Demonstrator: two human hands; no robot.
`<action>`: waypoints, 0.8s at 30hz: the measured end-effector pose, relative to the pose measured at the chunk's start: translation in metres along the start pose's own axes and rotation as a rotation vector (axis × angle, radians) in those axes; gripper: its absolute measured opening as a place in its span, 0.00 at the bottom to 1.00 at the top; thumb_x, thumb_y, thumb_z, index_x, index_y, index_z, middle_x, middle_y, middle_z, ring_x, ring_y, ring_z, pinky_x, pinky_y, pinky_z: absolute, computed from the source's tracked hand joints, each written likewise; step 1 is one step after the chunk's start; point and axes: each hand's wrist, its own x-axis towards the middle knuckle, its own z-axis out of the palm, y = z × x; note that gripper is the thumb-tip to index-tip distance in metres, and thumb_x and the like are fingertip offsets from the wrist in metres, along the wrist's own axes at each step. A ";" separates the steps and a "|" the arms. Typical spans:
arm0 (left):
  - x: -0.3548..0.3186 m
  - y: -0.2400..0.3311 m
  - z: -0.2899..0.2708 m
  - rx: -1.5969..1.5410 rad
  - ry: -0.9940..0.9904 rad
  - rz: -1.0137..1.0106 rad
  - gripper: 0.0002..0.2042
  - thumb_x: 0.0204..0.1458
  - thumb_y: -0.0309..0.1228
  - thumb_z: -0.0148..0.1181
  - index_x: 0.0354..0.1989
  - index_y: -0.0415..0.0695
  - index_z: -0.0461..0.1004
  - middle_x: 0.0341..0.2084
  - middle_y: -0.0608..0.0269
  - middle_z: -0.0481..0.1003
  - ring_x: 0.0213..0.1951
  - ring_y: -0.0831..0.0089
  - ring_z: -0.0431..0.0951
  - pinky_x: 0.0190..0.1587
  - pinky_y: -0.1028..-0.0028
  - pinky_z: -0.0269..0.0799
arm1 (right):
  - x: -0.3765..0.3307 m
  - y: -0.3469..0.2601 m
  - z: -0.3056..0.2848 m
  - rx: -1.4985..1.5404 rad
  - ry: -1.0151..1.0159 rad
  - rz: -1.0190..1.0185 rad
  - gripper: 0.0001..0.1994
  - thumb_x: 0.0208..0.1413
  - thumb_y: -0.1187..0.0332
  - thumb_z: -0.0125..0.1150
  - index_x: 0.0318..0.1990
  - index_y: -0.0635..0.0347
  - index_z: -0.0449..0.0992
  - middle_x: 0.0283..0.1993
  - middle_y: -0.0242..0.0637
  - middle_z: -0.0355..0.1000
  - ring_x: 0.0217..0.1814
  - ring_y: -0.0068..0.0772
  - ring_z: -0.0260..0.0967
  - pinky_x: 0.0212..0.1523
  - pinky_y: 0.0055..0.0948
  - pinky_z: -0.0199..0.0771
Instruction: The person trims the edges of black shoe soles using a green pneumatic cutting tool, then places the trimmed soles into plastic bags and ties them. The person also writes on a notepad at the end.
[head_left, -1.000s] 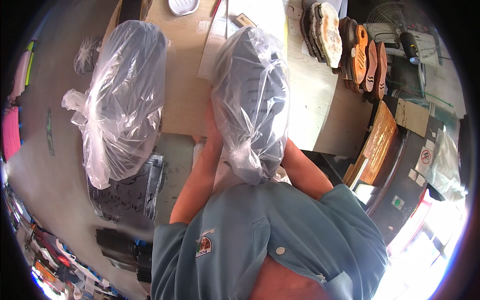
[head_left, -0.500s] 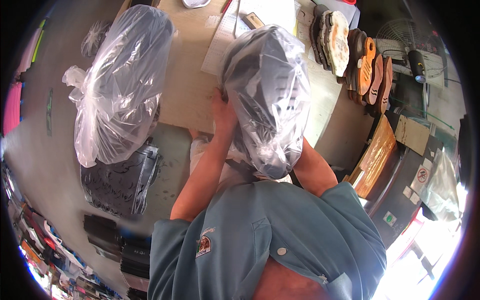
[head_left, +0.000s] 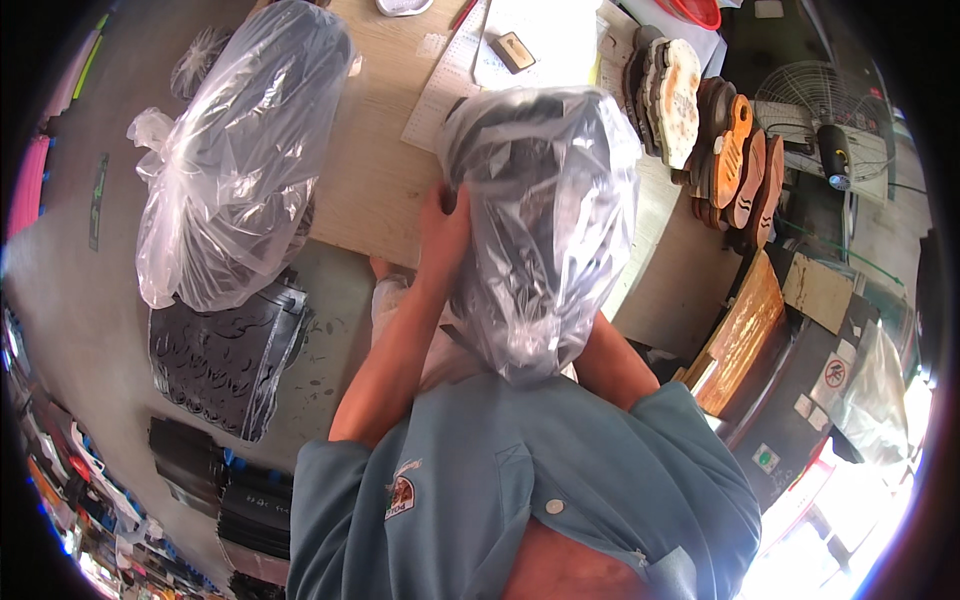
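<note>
The person held a clear plastic bag [head_left: 545, 225] packed with dark, flat black pieces up against the chest, above the near edge of the wooden table [head_left: 375, 190]. The bag's gathered neck hung down toward the blue shirt [head_left: 520, 490]. The left hand [head_left: 442, 232] lay flat against the bag's left side, fingers pressed to the plastic near its upper part. The right hand was hidden behind the bag, so its grip could not be told; only the right forearm [head_left: 610, 360] showed below it.

1 second bag [head_left: 235, 160], also clear and filled with dark pieces, rested at the table's left end, its knotted top sticking out to the left. Under it, on the floor, lay a stack of black cut sheets [head_left: 220, 355]. At the table's far right stood a row of shoe soles [head_left: 705, 125] on edge, white, brown and orange. A fan [head_left: 810, 120] stood beyond them.
</note>
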 end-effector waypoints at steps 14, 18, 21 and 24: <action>-0.036 0.042 -0.014 0.034 -0.010 0.009 0.27 0.66 0.51 0.61 0.48 0.31 0.74 0.38 0.53 0.76 0.43 0.66 0.73 0.51 0.65 0.70 | -0.039 -0.007 0.033 0.063 0.104 -0.048 0.29 0.73 0.42 0.45 0.45 0.63 0.77 0.37 0.37 0.77 0.41 0.34 0.72 0.46 0.35 0.75; -0.049 0.091 -0.012 -0.046 -0.021 -0.147 0.30 0.67 0.53 0.59 0.51 0.31 0.73 0.44 0.52 0.76 0.46 0.66 0.74 0.54 0.66 0.70 | -0.035 -0.039 0.053 0.086 0.159 -0.137 0.30 0.73 0.40 0.44 0.44 0.62 0.77 0.37 0.37 0.77 0.41 0.34 0.72 0.46 0.36 0.75; -0.057 0.135 -0.004 -0.132 -0.015 -0.064 0.29 0.70 0.51 0.57 0.57 0.31 0.71 0.47 0.53 0.75 0.46 0.67 0.74 0.54 0.68 0.70 | -0.025 -0.097 0.072 0.120 0.205 -0.310 0.31 0.73 0.40 0.43 0.44 0.62 0.77 0.37 0.37 0.76 0.41 0.34 0.71 0.47 0.36 0.74; -0.060 0.182 0.004 -0.280 -0.095 0.200 0.25 0.73 0.43 0.54 0.64 0.32 0.65 0.48 0.56 0.75 0.46 0.70 0.73 0.55 0.70 0.70 | -0.013 -0.190 0.081 0.196 0.196 -0.601 0.31 0.74 0.39 0.42 0.44 0.62 0.77 0.36 0.37 0.76 0.41 0.34 0.71 0.47 0.36 0.74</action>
